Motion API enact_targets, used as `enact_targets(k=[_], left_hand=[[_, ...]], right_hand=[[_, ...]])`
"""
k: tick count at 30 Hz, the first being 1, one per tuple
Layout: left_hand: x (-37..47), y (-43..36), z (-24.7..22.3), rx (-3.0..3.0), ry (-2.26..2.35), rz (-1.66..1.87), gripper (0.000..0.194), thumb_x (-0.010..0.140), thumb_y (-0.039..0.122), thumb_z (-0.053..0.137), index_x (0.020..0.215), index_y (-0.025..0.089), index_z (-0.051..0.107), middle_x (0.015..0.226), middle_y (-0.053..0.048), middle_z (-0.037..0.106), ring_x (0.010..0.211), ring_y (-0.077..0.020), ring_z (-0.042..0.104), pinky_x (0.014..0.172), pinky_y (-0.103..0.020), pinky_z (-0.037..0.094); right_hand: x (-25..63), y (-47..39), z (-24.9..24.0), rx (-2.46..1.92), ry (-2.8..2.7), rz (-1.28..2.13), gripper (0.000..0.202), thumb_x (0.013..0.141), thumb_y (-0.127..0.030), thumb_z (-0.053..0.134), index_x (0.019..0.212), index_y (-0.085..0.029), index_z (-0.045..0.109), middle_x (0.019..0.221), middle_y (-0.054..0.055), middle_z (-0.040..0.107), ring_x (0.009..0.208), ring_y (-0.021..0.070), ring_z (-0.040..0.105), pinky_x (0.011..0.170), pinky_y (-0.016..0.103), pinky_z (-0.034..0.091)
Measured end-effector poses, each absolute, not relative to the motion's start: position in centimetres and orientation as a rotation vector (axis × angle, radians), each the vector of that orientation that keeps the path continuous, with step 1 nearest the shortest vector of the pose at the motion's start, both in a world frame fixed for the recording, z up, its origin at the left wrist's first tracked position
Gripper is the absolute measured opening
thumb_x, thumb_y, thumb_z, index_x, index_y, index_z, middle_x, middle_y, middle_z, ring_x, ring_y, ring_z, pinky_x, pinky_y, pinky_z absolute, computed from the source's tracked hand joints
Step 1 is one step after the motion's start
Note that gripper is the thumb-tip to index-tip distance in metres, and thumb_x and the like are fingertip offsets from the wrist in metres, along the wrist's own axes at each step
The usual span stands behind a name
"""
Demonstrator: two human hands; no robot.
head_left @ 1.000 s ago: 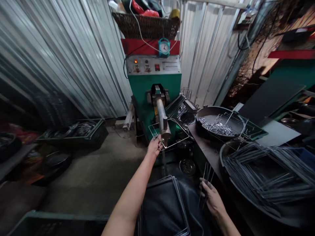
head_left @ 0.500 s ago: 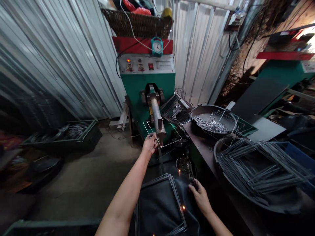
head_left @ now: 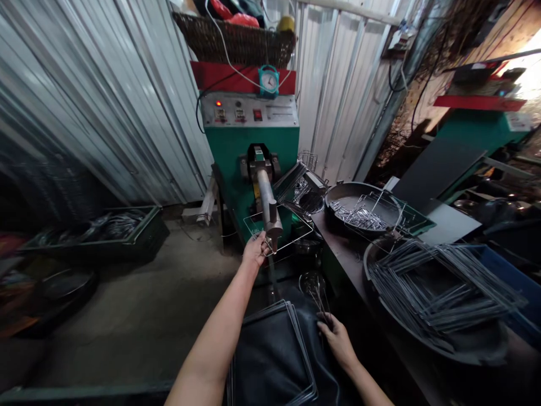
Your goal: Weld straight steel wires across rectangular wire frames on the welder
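My left hand (head_left: pixel 255 250) is closed on a rectangular wire frame (head_left: pixel 296 243), near one of its corners. That frame sits around the lower end of the metal arm of a green spot welder (head_left: pixel 253 135), its near corner by the electrode tip (head_left: pixel 274 243). Lower right, my right hand (head_left: pixel 336 334) pinches a small bunch of thin wire rods (head_left: pixel 320 299) that point up and away. More rectangular wire frames (head_left: pixel 301 344) lie stacked on the dark apron (head_left: pixel 270 358) over my lap.
To the right, a bench holds a round pan of short metal pieces (head_left: pixel 359 219) and a larger pan (head_left: pixel 372 282) heaped with wire frames. A green crate (head_left: pixel 139 231) stands on the floor at left. A clock (head_left: pixel 269 80) hangs on the welder.
The sparks by the apron are gone. The wire frame at the electrode has shifted slightly left in view, and the rods in my right hand now fan out more.
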State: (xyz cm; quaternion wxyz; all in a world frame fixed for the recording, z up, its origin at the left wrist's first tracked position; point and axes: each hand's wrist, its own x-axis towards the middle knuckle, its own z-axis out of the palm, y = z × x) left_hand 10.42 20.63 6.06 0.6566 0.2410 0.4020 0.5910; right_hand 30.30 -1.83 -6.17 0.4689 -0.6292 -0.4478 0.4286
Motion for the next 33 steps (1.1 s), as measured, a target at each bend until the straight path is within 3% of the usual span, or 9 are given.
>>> enact_targets(k=[4, 7, 14, 23, 33], left_hand=[[10.2, 20.9, 5.9, 0.588, 0.979, 1.352, 0.032, 0.056, 0.029, 0.069, 0.067, 0.018, 0.041, 0.039, 0.012, 0.035, 0.027, -0.0007, 0.026, 0.029, -0.014, 0.016], [9.7, 20.8, 6.2, 0.644, 0.997, 1.314, 0.033, 0.054, 0.031, 0.070, 0.067, 0.017, 0.043, 0.041, 0.011, 0.040, 0.027, -0.0014, 0.030, 0.028, -0.014, 0.018], [7.3, 16.5, 7.1, 0.799, 0.903, 1.124, 0.033, 0.057, 0.034, 0.070, 0.069, 0.016, 0.045, 0.046, 0.009, 0.045, 0.027, 0.0004, 0.026, 0.028, -0.014, 0.018], [4.6, 7.5, 4.8, 0.877, 0.947, 1.021, 0.025, 0.067, 0.037, 0.062, 0.072, 0.017, 0.048, 0.052, 0.008, 0.047, 0.028, 0.0014, 0.027, 0.030, -0.014, 0.019], [3.6, 3.7, 3.0, 0.814, 0.959, 0.986, 0.029, 0.069, 0.035, 0.061, 0.090, 0.019, 0.051, 0.053, 0.007, 0.049, 0.029, 0.0009, 0.029, 0.032, -0.014, 0.020]], right_hand=[[31.1, -1.7, -4.9, -1.529, -1.311, 0.915, 0.023, 0.076, -0.032, 0.053, 0.090, -0.016, 0.061, 0.089, 0.009, 0.063, 0.083, 0.0215, 0.060, 0.072, 0.033, 0.048], [31.8, 0.1, -0.6, -1.391, -1.670, 0.648, 0.018, 0.079, -0.026, 0.051, 0.093, -0.018, 0.059, 0.090, 0.008, 0.060, 0.087, 0.0189, 0.058, 0.077, 0.032, 0.046], [29.8, 8.0, 10.8, -1.258, -2.200, 0.259, 0.060, 0.071, -0.030, 0.062, 0.124, -0.018, 0.037, 0.118, 0.012, 0.044, 0.104, 0.0224, 0.050, 0.084, 0.036, 0.043], [24.9, 3.5, 8.6, -1.307, -2.674, 0.508, 0.080, 0.066, -0.021, 0.065, 0.133, -0.013, 0.022, 0.123, 0.018, 0.039, 0.097, 0.0267, 0.053, 0.076, 0.036, 0.045], [23.8, 1.0, 9.0, -1.323, -2.668, 0.780, 0.069, 0.074, -0.022, 0.060, 0.134, -0.017, 0.025, 0.127, 0.018, 0.039, 0.101, 0.0255, 0.053, 0.082, 0.035, 0.043]])
